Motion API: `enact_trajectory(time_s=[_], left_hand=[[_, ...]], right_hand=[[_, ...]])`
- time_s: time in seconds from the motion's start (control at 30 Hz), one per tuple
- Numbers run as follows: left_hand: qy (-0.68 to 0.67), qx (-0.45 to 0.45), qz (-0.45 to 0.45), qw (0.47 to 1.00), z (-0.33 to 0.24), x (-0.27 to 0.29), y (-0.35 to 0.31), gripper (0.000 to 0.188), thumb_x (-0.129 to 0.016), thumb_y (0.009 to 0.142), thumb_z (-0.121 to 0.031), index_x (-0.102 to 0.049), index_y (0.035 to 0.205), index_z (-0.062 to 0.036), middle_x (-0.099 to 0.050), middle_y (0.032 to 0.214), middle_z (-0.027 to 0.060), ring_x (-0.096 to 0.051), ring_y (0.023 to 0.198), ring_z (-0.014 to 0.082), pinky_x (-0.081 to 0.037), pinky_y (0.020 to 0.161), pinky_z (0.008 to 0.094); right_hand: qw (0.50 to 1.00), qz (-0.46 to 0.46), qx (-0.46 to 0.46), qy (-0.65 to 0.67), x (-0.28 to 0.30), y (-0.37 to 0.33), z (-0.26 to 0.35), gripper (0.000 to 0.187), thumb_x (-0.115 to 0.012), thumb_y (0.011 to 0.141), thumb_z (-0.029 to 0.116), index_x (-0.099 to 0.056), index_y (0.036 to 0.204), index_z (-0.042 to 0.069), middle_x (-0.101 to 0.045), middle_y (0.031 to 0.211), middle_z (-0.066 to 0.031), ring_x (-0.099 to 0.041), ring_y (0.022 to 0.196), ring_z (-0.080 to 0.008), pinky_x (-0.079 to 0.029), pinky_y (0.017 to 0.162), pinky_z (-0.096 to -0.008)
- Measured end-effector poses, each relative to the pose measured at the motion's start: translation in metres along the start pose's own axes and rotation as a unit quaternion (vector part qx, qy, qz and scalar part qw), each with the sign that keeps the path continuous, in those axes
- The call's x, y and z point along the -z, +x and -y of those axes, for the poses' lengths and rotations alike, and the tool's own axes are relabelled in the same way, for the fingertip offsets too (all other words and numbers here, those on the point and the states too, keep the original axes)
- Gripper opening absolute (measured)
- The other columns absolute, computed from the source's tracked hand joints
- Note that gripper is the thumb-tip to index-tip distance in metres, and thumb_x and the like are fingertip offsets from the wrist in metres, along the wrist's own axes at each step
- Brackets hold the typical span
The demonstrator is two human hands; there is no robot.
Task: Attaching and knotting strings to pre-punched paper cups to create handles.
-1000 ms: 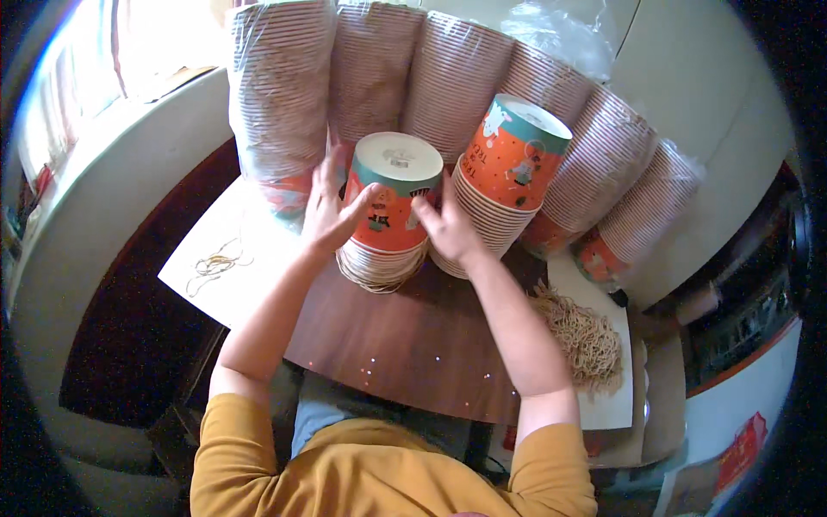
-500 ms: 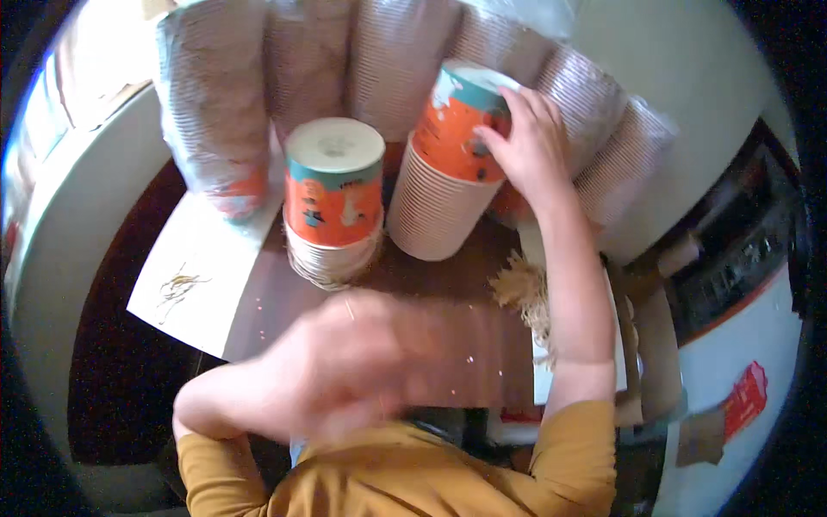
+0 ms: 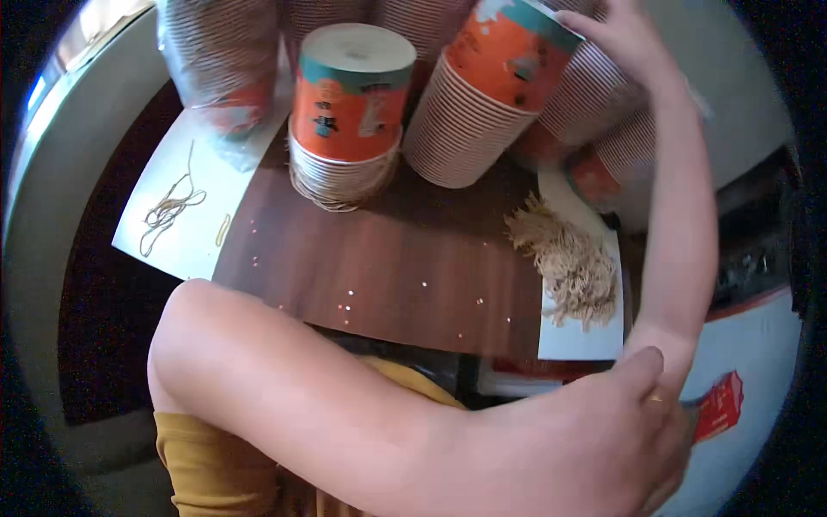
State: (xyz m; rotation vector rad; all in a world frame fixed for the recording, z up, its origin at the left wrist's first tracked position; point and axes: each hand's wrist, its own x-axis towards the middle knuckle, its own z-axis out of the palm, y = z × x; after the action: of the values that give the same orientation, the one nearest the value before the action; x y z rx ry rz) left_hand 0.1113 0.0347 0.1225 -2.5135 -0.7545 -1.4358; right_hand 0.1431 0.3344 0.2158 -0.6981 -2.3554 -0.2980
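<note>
The left hand (image 3: 633, 431) bends its fingers at the right arm (image 3: 680, 224), hold unclear; the right hand (image 3: 622, 41), partly open, puts thumb on the stacked cups (image 3: 508, 56)

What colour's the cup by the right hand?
The cup is mostly orange with teal, best in head view.
</note>
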Motion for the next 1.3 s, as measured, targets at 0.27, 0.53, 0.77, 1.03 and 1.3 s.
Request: enact_trajectory(time_s=[0.27, 0.53, 0.77, 1.03, 1.3], left_hand=[[0.185, 0.04, 0.057, 0.98, -0.024, 0.029, -0.048, 0.037, -0.056, 0.09, -0.042, -0.053, 0.124, -0.0304, -0.06, 0.118, -0.0024, -0.064, 0.082, 0.0173, -0.051, 0.077, 0.0367], [-0.1, 0.086, 0.086, 0.988, -0.012, 0.029, -0.016, 0.049, -0.055, 0.079, -0.021, -0.05, 0.128, -0.019, -0.056, 0.103, 0.0019, -0.058, 0.074, 0.0132, -0.045, 0.072, 0.0311], [0.264, -0.038, 0.057, 0.962, 0.0, 0.037, -0.041, 0.065, -0.049, 0.095, -0.027, -0.015, 0.149, -0.0398, -0.048, 0.136, 0.009, -0.059, 0.088, 0.0189, -0.053, 0.083, 0.0382], [0.085, 0.15, -0.016, 0.985, 0.052, 0.021, -0.081, 0.057, -0.071, 0.068, -0.014, -0.056, 0.122, -0.0002, -0.06, 0.114, 0.0156, -0.061, 0.093, 0.0275, -0.049, 0.078, 0.0397], [0.059, 0.288, -0.081, 0.952, 0.131, -0.027, -0.08, 0.061, -0.072, 0.077, -0.018, -0.046, 0.13, -0.005, -0.054, 0.117, 0.0143, -0.058, 0.098, 0.0307, -0.048, 0.081, 0.0387]], right_hand=[[0.988, -0.017, -0.035, 0.149, 0.002, 0.017, 0.017, 0.063, -0.075, 0.076, 0.031, -0.049, 0.121, -0.006, -0.063, 0.107, -0.0231, -0.063, 0.094, -0.0295, -0.051, 0.082, -0.0367], [0.991, -0.061, -0.028, 0.116, -0.058, -0.004, -0.005, 0.018, -0.076, 0.067, 0.004, -0.064, 0.08, 0.0, -0.068, 0.08, -0.0147, -0.064, 0.074, -0.0194, -0.051, 0.069, -0.0321], [0.973, -0.133, 0.038, 0.183, 0.003, 0.053, -0.044, 0.019, -0.076, 0.07, 0.009, -0.065, 0.08, -0.002, -0.067, 0.074, -0.0101, -0.061, 0.067, -0.0141, -0.05, 0.062, -0.0306], [0.938, -0.23, 0.041, 0.254, 0.039, 0.042, -0.044, 0.013, -0.071, 0.077, 0.002, -0.061, 0.085, 0.0, -0.063, 0.078, -0.0044, -0.058, 0.071, -0.0114, -0.049, 0.067, -0.0257], [0.885, -0.432, 0.077, 0.159, 0.136, -0.046, -0.016, 0.028, -0.074, 0.079, 0.019, -0.062, 0.096, 0.0, -0.065, 0.087, -0.0075, -0.059, 0.076, -0.0166, -0.047, 0.072, -0.0308]])
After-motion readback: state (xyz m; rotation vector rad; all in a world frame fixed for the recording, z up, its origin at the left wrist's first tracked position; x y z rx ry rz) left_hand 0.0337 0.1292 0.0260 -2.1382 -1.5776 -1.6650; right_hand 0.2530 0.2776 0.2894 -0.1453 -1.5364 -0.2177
